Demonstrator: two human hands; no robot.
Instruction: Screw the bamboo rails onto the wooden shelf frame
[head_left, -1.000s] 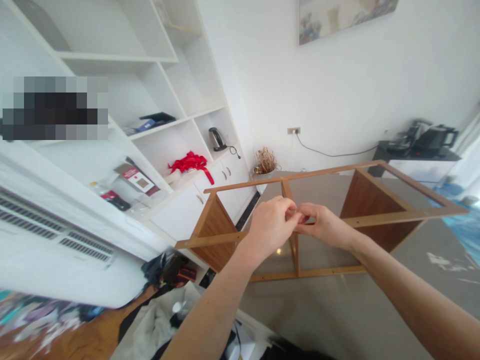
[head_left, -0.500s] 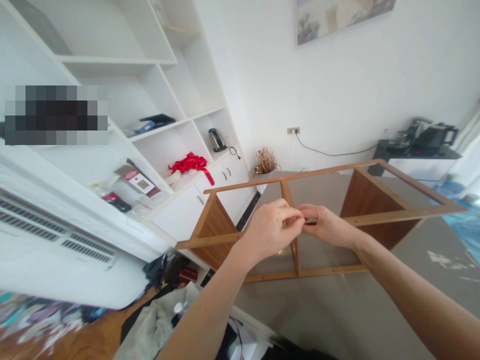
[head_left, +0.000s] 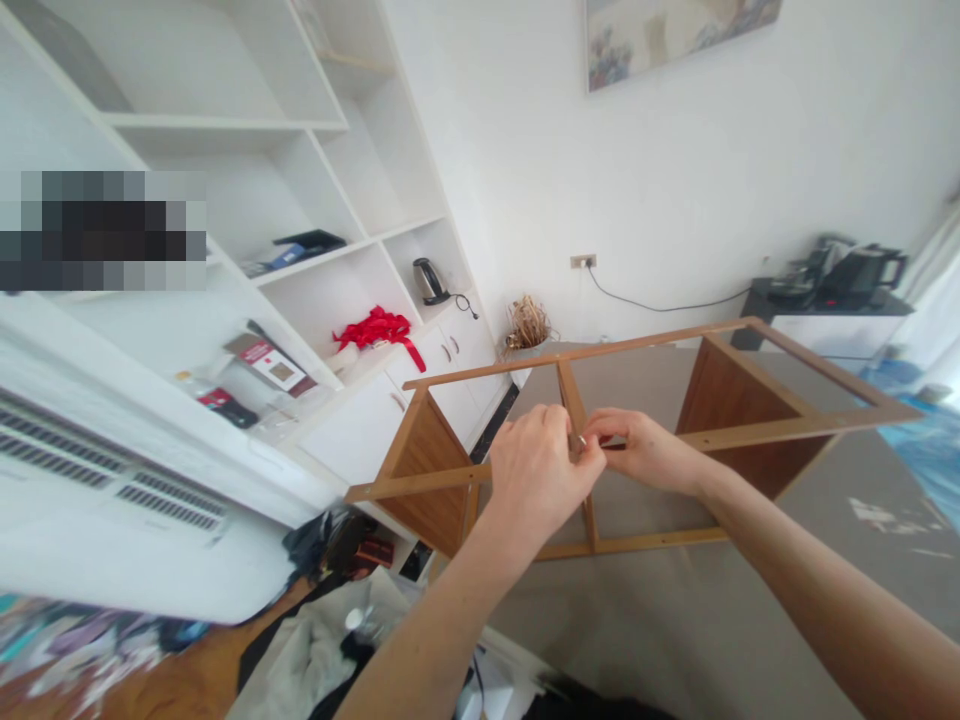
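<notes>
A wooden frame (head_left: 742, 437) with wood side panels rests on a grey tabletop (head_left: 675, 620). Over its middle crossbar, both my hands meet. My left hand (head_left: 536, 470) is closed, seen from the back, with a small shiny metal piece (head_left: 580, 441) showing at its fingertips; its kind is too small to tell. Against it, my right hand (head_left: 649, 452) is closed in a pinch, the fingertips touching the left thumb and the metal piece. Whether the right fingers grip anything else is hidden.
White shelves (head_left: 225, 125) stand at the left, holding a red ribbon (head_left: 379, 328) and a kettle (head_left: 429, 282). Beyond the table are dried plants (head_left: 527, 322) and a dark cabinet (head_left: 825, 310) with kettles. Grey cloth (head_left: 300, 640) lies below left.
My left hand has rolled, its fingers curling in more, and the small metal piece now shows between the hands. My right hand stays close against it. The view has shifted slightly.
</notes>
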